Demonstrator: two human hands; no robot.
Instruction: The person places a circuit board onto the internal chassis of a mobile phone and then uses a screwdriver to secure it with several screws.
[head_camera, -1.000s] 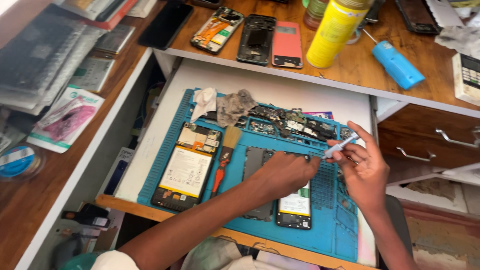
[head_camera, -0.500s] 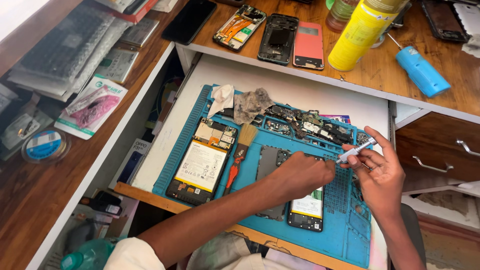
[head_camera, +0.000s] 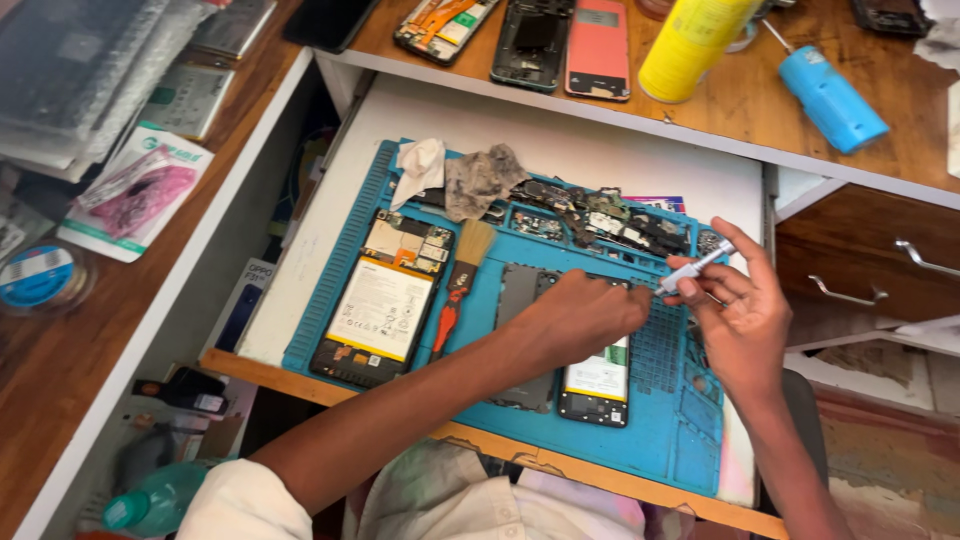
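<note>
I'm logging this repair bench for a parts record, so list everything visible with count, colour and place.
work mat: one, blue, on pull-out shelf
opened phone: one, black with white battery, mat's left
brush: one, orange handle, beside that phone
second phone: one, black, under left hand
small parts: many, dark, mat's top trays
cloths: two, white and grey, mat's top
spray can: one, yellow, desk
blue cylinder: one, desk
phone shells: three, desk top
left hand: on second phone
right hand: holds white tool

Brush between phones, on mat
</note>
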